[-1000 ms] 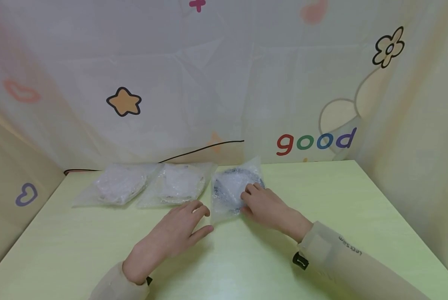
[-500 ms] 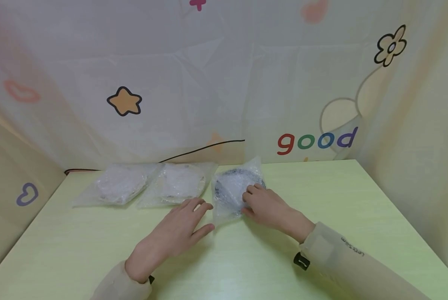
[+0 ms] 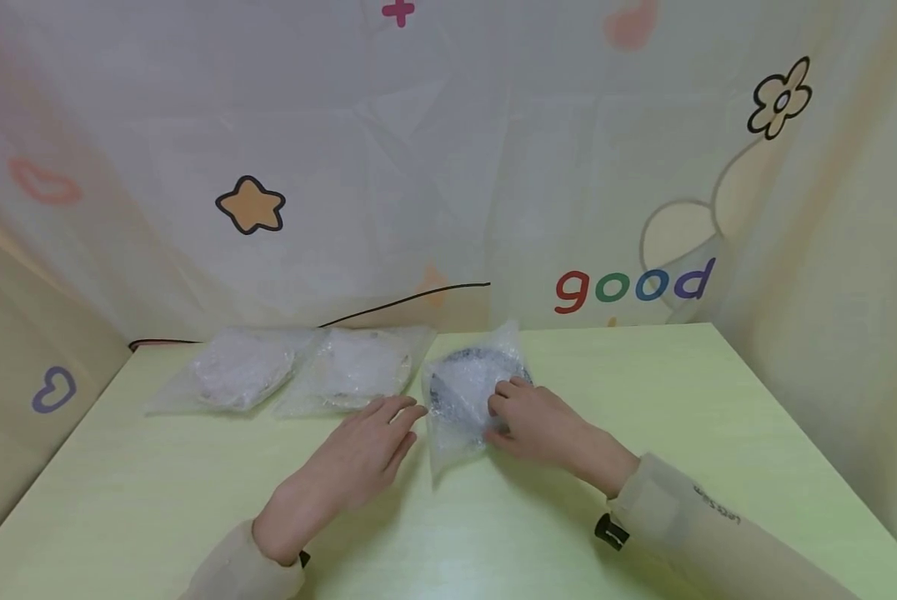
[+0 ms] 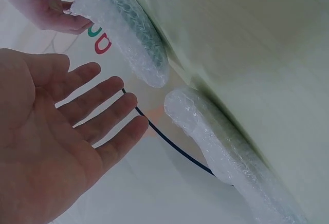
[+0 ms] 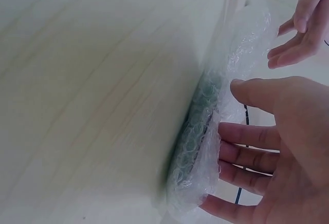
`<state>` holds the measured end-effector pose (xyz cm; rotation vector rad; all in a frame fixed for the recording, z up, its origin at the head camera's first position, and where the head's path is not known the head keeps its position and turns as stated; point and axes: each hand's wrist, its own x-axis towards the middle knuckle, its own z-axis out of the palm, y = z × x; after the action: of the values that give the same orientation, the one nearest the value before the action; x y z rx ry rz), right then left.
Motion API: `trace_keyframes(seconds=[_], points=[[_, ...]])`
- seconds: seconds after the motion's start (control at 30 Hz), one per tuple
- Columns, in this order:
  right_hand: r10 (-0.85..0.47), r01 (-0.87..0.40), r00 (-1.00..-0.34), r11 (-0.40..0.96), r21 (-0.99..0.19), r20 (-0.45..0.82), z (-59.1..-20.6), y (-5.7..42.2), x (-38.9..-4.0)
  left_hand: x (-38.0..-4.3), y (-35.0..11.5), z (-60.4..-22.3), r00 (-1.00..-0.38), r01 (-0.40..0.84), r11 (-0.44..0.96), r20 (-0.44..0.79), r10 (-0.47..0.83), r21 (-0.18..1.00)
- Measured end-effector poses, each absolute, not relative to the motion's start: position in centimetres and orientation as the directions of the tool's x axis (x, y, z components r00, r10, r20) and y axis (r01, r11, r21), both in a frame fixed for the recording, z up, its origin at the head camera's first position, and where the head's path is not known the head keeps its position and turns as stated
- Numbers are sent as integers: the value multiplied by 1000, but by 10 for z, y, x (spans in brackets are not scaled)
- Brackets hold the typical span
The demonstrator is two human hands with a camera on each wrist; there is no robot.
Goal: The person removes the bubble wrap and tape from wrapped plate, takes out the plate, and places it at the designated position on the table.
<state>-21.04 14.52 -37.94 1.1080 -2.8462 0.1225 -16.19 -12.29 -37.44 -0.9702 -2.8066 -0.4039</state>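
Note:
A bubble-wrap package point(image 3: 463, 396) with a dark round rim showing through lies toward the back of the table, a little right of the middle. My right hand point(image 3: 542, 421) holds it at its right side, fingers bent on the wrap; in the right wrist view the thumb point(image 5: 252, 91) lies along the same package. My left hand point(image 3: 351, 458) hovers palm down at the package's left edge. Its fingers point(image 4: 105, 108) are spread and loose in the left wrist view, with nothing in them. What is inside the wrap is blurred by the bubbles.
Two more bubble-wrap packages, a middle one point(image 3: 362, 367) and a left one point(image 3: 242, 367), lie side by side along the back of the pale green table point(image 3: 448, 542). A patterned curtain point(image 3: 418, 167) closes off the back and sides. A dark cord-like line point(image 3: 403, 302) runs along its foot.
The package under my right hand has slid slightly toward me, and the right hand has come with it. My left thumb has drawn in closer to its fingers.

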Motion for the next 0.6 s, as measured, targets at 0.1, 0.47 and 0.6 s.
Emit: trace_keyframes(seconds=[0.1,0.47,0.6], points=[[-677,-683,-728,729,-37,104,-380,146,-208,-162,-122,-375,-777,627,753,225,588,198],[-669,-673,-739,738,-52,78,-379,144,-201,-164,-121,-375,-782,623,760,161,602,185],[-677,-683,-730,729,-56,93,-378,144,-197,-164,-120,-375,-778,629,756,146,612,181]])
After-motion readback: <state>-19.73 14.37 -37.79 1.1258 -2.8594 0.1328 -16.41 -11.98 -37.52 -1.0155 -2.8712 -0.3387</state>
